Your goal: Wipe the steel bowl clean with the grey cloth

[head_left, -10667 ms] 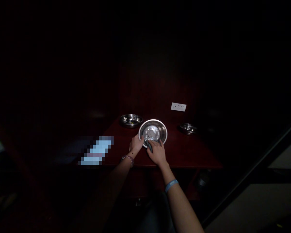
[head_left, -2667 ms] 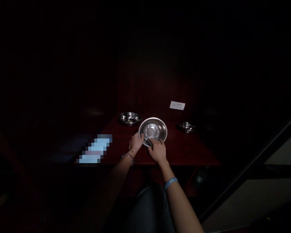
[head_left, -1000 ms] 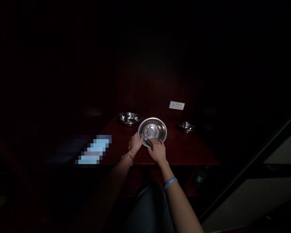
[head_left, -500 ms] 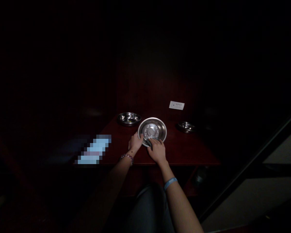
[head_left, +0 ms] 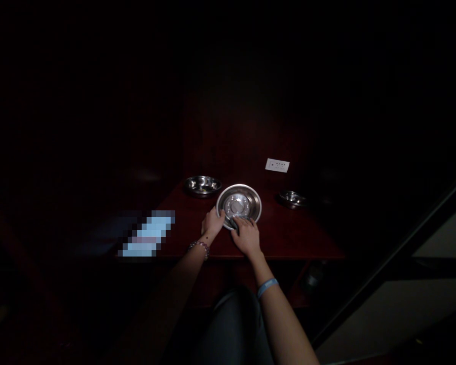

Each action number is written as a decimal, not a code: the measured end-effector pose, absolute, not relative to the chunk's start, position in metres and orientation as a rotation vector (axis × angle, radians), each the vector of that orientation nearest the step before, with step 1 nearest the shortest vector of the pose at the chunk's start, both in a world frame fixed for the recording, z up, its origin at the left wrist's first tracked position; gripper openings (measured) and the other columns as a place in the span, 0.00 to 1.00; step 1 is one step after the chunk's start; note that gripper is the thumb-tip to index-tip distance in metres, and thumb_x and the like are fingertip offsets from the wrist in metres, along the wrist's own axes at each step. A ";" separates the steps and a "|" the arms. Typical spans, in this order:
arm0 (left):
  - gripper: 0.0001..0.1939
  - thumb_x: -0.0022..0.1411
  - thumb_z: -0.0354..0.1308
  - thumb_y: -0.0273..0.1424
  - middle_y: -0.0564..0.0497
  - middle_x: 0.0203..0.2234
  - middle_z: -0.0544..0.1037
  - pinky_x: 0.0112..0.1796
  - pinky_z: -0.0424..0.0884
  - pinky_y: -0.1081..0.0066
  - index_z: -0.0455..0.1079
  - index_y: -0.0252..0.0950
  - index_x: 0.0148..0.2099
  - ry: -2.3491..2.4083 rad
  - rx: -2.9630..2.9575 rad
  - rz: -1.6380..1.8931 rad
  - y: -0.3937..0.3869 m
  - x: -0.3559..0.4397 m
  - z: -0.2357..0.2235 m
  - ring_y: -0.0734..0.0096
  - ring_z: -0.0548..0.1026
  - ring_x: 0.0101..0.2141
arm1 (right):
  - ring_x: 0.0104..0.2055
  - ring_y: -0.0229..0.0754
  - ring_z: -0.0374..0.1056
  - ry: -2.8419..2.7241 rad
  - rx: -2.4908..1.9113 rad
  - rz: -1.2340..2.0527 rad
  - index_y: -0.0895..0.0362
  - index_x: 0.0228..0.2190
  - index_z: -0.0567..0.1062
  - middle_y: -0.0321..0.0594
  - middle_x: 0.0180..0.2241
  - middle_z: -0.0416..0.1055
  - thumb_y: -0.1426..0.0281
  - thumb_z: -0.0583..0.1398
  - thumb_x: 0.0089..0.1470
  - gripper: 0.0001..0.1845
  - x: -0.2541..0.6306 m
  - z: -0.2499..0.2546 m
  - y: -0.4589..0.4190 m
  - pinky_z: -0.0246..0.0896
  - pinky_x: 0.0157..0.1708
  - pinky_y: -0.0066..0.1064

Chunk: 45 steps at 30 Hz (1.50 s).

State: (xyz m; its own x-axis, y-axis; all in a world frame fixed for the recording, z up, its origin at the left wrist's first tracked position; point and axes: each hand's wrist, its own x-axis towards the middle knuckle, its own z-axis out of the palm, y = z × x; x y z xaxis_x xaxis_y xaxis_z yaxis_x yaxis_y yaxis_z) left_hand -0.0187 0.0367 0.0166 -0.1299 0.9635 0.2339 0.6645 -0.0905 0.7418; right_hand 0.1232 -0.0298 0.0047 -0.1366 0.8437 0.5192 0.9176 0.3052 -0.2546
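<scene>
A shiny metal bowl (head_left: 254,200), tilted with its inside toward me, is in the middle of the view. My left hand (head_left: 212,222) grips its left rim, the thumb over the edge. At the lower inside of the bowl, my right hand (head_left: 247,236) is closed over a dark grey, cloth-like wad (head_left: 234,223). Most of that wad is hidden under my fingers, so its exact kind does not show. The wad touches the bowl's inner wall near the rim.
Behind to the left, a second metal bowl (head_left: 202,192) stands on the dark red table (head_left: 296,238). A smaller metal bowl (head_left: 292,199) is at the right. The back wall carries a white socket plate (head_left: 277,165). A blurred-out bright patch (head_left: 148,235) lies at left.
</scene>
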 end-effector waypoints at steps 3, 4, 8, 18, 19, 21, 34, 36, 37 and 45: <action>0.22 0.64 0.52 0.44 0.43 0.47 0.79 0.45 0.69 0.70 0.69 0.41 0.56 1.806 1.765 1.087 0.036 -0.019 0.017 0.61 0.77 0.47 | 0.60 0.44 0.63 -1.998 -1.556 -0.172 0.53 0.56 0.69 0.41 0.57 0.70 0.68 0.54 0.57 0.24 0.123 0.005 -0.030 0.42 0.66 0.42; 0.22 0.64 0.52 0.44 0.43 0.47 0.79 0.45 0.69 0.70 0.69 0.41 0.56 1.806 1.767 1.088 0.037 -0.019 0.017 0.61 0.77 0.48 | 0.60 0.44 0.63 -2.000 -1.555 -0.173 0.53 0.56 0.69 0.41 0.57 0.70 0.68 0.55 0.57 0.24 0.123 0.005 -0.030 0.42 0.66 0.42; 0.21 0.66 0.49 0.42 0.43 0.47 0.79 0.44 0.69 0.70 0.69 0.40 0.56 1.815 1.777 1.078 0.038 -0.019 0.016 0.61 0.77 0.48 | 0.60 0.44 0.63 -1.997 -1.543 -0.177 0.54 0.56 0.69 0.41 0.57 0.70 0.68 0.54 0.57 0.24 0.123 0.005 -0.030 0.42 0.66 0.42; 0.20 0.66 0.48 0.40 0.43 0.47 0.79 0.43 0.70 0.69 0.69 0.40 0.56 1.816 1.783 1.075 0.039 -0.019 0.015 0.60 0.77 0.48 | 0.60 0.44 0.63 -2.000 -1.547 -0.174 0.54 0.56 0.69 0.41 0.57 0.70 0.68 0.54 0.57 0.24 0.123 0.004 -0.030 0.42 0.66 0.42; 0.20 0.66 0.48 0.40 0.43 0.47 0.79 0.43 0.70 0.69 0.69 0.40 0.56 1.820 1.785 1.074 0.040 -0.019 0.014 0.60 0.77 0.47 | 0.60 0.44 0.63 -1.999 -1.548 -0.169 0.54 0.56 0.69 0.41 0.57 0.70 0.68 0.54 0.57 0.24 0.123 0.004 -0.030 0.42 0.66 0.42; 0.20 0.66 0.48 0.40 0.44 0.47 0.79 0.43 0.70 0.69 0.69 0.40 0.56 1.830 1.786 1.068 0.041 -0.019 0.014 0.60 0.77 0.47 | 0.60 0.44 0.63 -1.997 -1.547 -0.162 0.54 0.56 0.69 0.41 0.57 0.70 0.68 0.54 0.57 0.25 0.123 0.004 -0.030 0.42 0.66 0.42; 0.20 0.66 0.48 0.41 0.44 0.46 0.79 0.43 0.70 0.68 0.69 0.41 0.56 1.825 1.779 1.086 0.039 -0.018 0.014 0.60 0.78 0.46 | 0.60 0.45 0.63 -1.999 -1.536 -0.179 0.54 0.56 0.69 0.42 0.57 0.70 0.68 0.55 0.57 0.25 0.124 0.003 -0.029 0.42 0.66 0.42; 0.20 0.66 0.49 0.41 0.44 0.46 0.79 0.43 0.70 0.69 0.69 0.42 0.56 1.830 1.782 1.086 0.040 -0.018 0.013 0.60 0.78 0.46 | 0.60 0.44 0.63 -2.000 -1.540 -0.185 0.54 0.56 0.69 0.42 0.57 0.70 0.68 0.55 0.57 0.24 0.124 0.003 -0.029 0.42 0.66 0.42; 0.20 0.66 0.48 0.41 0.44 0.46 0.79 0.42 0.70 0.69 0.69 0.42 0.56 1.830 1.785 1.087 0.041 -0.018 0.012 0.60 0.78 0.46 | 0.60 0.44 0.63 -2.001 -1.541 -0.188 0.54 0.56 0.69 0.42 0.57 0.70 0.68 0.54 0.57 0.24 0.123 0.003 -0.028 0.42 0.66 0.42; 0.20 0.67 0.47 0.40 0.42 0.46 0.79 0.42 0.70 0.68 0.69 0.41 0.56 1.825 1.792 1.086 0.043 -0.019 0.011 0.59 0.78 0.46 | 0.60 0.44 0.64 -1.992 -1.535 -0.184 0.54 0.56 0.70 0.42 0.57 0.70 0.68 0.55 0.57 0.24 0.123 0.004 -0.029 0.42 0.66 0.41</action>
State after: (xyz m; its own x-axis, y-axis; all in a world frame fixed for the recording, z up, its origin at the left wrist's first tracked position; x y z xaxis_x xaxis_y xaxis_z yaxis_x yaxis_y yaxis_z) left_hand -0.0188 0.0427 0.0110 -0.1305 0.9582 0.2546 0.6808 -0.1001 0.7256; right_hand 0.1231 -0.0289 0.0036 -0.1419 0.8299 0.5396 0.9148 0.3182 -0.2489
